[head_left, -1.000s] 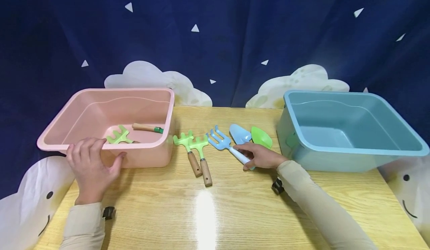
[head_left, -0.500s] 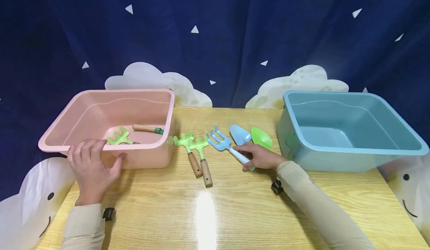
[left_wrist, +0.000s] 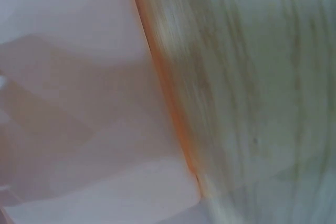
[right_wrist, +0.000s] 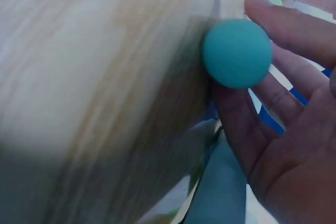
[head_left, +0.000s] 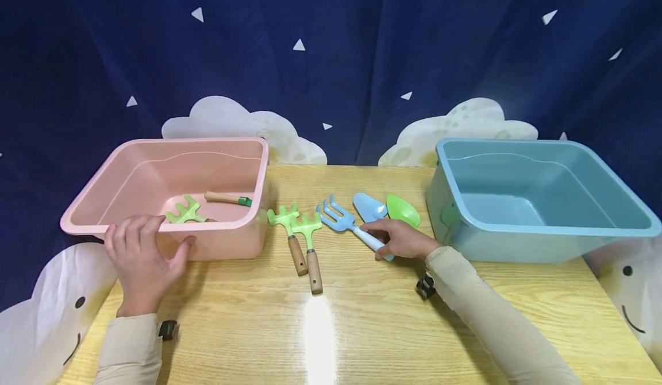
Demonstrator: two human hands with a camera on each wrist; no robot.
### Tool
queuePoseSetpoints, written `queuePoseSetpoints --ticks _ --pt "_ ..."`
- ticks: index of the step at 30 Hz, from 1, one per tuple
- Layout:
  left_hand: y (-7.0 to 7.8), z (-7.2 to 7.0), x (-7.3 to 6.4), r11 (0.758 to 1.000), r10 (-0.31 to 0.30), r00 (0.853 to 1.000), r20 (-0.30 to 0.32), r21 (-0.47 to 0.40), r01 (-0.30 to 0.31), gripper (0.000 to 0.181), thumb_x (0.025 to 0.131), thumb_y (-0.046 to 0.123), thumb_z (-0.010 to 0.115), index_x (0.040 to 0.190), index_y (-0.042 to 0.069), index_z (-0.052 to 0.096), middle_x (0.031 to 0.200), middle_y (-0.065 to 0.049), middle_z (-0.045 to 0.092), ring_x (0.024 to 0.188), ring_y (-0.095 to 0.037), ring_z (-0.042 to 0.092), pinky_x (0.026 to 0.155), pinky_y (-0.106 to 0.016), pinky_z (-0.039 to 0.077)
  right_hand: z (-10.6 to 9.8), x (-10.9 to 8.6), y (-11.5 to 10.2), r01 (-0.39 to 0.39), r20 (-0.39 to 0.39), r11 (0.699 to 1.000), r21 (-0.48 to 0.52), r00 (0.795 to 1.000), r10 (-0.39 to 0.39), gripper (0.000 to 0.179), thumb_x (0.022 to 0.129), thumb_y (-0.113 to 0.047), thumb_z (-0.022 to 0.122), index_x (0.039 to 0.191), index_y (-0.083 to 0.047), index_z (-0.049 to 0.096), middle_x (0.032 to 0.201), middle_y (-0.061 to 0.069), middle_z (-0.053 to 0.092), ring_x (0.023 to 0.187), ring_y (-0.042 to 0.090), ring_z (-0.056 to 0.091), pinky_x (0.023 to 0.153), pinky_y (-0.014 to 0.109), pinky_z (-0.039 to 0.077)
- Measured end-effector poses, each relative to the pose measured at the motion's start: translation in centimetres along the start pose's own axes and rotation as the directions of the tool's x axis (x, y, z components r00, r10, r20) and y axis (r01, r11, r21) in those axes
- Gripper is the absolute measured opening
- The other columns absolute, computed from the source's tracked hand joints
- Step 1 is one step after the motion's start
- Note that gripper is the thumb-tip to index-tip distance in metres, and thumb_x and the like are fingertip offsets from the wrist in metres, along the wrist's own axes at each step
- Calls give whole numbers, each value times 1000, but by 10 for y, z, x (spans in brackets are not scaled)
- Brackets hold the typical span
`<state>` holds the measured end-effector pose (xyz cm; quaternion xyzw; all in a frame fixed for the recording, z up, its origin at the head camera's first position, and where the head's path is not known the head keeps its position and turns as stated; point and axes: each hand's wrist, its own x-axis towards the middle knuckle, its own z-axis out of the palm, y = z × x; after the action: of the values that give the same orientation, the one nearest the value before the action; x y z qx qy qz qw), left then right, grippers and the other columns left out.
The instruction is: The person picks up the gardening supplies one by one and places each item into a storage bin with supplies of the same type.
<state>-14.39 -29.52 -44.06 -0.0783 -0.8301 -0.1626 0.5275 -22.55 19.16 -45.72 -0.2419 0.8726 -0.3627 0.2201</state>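
Note:
In the head view my right hand (head_left: 405, 240) holds a light-blue hand fork (head_left: 338, 219) by its handle, the tines pointing away to the left. Seen from the right wrist, the thumb and fingers surround the handle's round end (right_wrist: 237, 53). My left hand (head_left: 142, 258) grips the near rim of a pink tub (head_left: 222, 243), fingers over the edge and thumb against the outer wall. Left of the blue fork lie two green hand rakes (head_left: 308, 227) with wooden handles, partly overlapping. Behind my right hand are a blue trowel (head_left: 368, 206) and a green scoop-shaped piece (head_left: 401, 210).
Inside the pink tub lie another green hand rake (head_left: 183, 210) and a wooden handle with a green collar (head_left: 222, 197), its far end hidden. A blue tub (head_left: 517, 249) stands at the right of the wooden table (head_left: 248, 339). A dark-blue curtain (head_left: 341, 74) hangs behind.
The blue fork's tines have shifted slightly left. Both green rakes beside it have turned a little, their handle ends moving left and nearer. The left hand keeps its place on the rim.

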Motion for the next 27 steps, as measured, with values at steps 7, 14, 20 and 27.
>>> queuePoseSetpoints --ticks 7,14,20,27 --pt "0 1 0 1000 -1 1000 1 -6 1 73 86 66 55 109 -3 58 109 -25 57 110 -43 47 113 -56 24 -2 -2 -5 -12 20 998 -55 1000 13 69 79 -2 78 143 -9 52 134 13 62 106 19 62 86 32 50" --pt "-1 0 0 1000 -6 1000 11 -5 6 72 86 65 56 110 -3 58 110 -25 56 111 -43 47 115 -54 22 -4 -2 -1 0 14 1000 -15 1000 0 67 81 -2 76 143 -10 53 138 15 59 96 17 58 81 30 49" --pt "0 0 0 1000 -7 1000 8 -7 7 73 86 65 55 110 -3 58 110 -25 56 111 -43 47 115 -54 22 -4 -3 2 12 -3 999 46 1000 -12 66 80 0 76 142 -10 54 127 15 63 86 18 52 75 28 47" --pt "-1 0 0 1000 -10 1000 16 -10 10 73 86 65 56 110 -3 58 111 -25 56 112 -43 46 116 -52 20 -5 -2 3 30 -48 996 83 999 -26 67 78 2 77 140 -11 56 105 15 63 76 16 47 65 23 44"
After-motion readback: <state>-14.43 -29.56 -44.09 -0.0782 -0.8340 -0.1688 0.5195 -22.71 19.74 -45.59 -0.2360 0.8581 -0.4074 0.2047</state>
